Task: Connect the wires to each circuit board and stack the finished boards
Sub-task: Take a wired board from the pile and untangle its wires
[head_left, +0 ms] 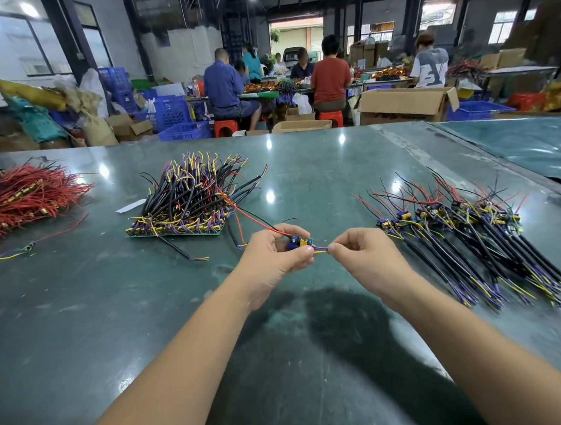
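My left hand point(276, 252) grips a small circuit board point(300, 242) with a yellow part and a blue capacitor, held just above the green table point(313, 341). A red wire point(253, 215) runs from the board back toward the middle pile. My right hand point(357, 250) pinches the purple and yellow wire ends point(321, 250) right at the board's near edge. Behind lies a green panel of boards with black, purple and yellow cables point(189, 198). On the right lies a row of wired boards point(464, 230) with their black cables fanned toward me.
A heap of red wires point(25, 198) sits at the far left, with a loose wired piece point(15, 251) near it. A white slip point(131, 205) lies beside the middle pile. Beyond the table, people sit at benches among cardboard boxes and blue crates.
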`<state>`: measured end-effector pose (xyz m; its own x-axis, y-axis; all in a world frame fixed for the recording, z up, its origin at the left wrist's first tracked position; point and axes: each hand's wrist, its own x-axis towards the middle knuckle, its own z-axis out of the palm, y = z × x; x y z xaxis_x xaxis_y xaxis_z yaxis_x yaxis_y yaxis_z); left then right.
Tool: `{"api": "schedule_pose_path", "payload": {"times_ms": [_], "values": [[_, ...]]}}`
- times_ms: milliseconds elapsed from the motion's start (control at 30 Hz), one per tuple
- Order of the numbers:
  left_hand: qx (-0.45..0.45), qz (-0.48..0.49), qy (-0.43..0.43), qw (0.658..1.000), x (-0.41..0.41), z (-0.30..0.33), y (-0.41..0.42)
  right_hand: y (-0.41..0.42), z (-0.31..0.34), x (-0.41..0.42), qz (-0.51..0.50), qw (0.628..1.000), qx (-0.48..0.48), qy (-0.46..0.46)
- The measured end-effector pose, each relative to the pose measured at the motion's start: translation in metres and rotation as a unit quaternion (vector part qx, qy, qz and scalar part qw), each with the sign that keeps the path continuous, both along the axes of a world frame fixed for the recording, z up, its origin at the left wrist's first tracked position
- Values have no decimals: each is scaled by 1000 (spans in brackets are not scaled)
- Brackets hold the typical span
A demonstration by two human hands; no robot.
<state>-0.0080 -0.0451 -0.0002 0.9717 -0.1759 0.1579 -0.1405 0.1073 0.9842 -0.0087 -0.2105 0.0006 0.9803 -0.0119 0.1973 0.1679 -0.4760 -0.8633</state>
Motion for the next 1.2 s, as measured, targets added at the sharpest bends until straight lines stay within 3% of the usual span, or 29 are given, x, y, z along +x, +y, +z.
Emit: {"api": "schedule_pose_path", "payload": {"times_ms": [133,300,400,667,800,1033,1200], "values": [[10,10,9,1000,0,-5,-5,1,-4,2,-38,992,-121,-11],[-70,10,27,997,0,-2,-5,-5,-3,2,-1,994,-89,-57],[-92,31,34,995,3,2,3,-11,-4,1,31,988,-136,-66],[-47,16,115,992,11,11,42,-18,-2,-3,123,920,-368,-46],[-29,-2,114,993,12,14,61,-12,2,-9,211,911,-346,-74],[-55,20,108,992,13,16,67,-10,-5,-8,70,898,-415,-126],[-91,34,101,990,13,18,65,-10,-2,-9,111,906,-367,-177]]}}
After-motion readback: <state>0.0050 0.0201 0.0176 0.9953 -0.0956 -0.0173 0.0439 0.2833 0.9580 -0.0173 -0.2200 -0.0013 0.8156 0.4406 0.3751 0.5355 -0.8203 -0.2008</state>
